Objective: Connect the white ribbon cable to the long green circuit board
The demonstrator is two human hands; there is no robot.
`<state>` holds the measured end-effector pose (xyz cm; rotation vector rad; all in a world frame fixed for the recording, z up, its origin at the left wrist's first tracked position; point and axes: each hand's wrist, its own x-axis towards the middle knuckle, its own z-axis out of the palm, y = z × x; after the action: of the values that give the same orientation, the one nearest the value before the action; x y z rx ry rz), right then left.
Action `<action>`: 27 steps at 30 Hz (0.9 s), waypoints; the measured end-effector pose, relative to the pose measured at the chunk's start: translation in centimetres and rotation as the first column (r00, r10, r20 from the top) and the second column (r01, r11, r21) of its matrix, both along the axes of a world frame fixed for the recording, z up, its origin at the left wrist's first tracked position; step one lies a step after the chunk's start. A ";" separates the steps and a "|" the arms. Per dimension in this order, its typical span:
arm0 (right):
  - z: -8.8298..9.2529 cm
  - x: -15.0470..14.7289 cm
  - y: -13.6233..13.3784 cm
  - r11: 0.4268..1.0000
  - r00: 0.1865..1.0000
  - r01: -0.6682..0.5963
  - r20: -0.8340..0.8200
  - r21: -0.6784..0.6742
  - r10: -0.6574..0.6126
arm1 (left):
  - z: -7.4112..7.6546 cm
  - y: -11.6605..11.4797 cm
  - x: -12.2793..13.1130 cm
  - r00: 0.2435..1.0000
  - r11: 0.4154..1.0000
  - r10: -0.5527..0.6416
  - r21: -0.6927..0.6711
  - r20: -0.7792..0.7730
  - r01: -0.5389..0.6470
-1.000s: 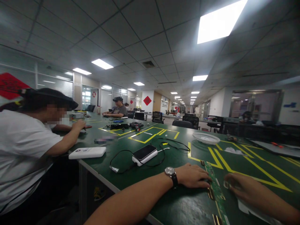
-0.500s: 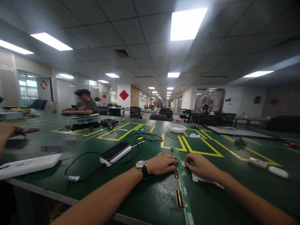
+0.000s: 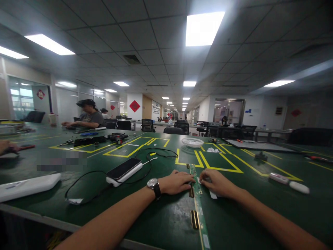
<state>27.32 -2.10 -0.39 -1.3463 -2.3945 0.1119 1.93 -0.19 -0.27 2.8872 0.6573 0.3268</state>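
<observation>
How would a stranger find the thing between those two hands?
On the big green table with yellow lines, look between the left hand and right hand. There lies a long green strip with brass tabs, far narrower than the phone nearby.

Right hand (image 3: 219, 183) drawn closer to green strip (image 3: 199, 208)
</observation>
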 end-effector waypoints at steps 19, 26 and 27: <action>0.3 0.3 0.3 0.997 0.997 -0.073 -0.020 0.006 0.073 | 0.3 0.3 0.5 1.000 0.998 0.023 -0.058 -0.010 -0.024; 0.9 0.9 0.7 0.989 0.989 -0.146 -0.033 -0.037 0.145 | 0.3 0.6 -0.1 1.000 0.999 -0.020 -0.031 0.013 0.020; 1.1 0.9 0.7 0.984 0.984 -0.175 -0.047 -0.031 0.174 | 0.3 0.8 -0.3 0.999 0.999 -0.022 -0.026 0.031 0.023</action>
<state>28.25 -1.44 0.75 -1.1341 -2.4804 0.2300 1.66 0.58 0.06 2.8564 0.6185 0.3555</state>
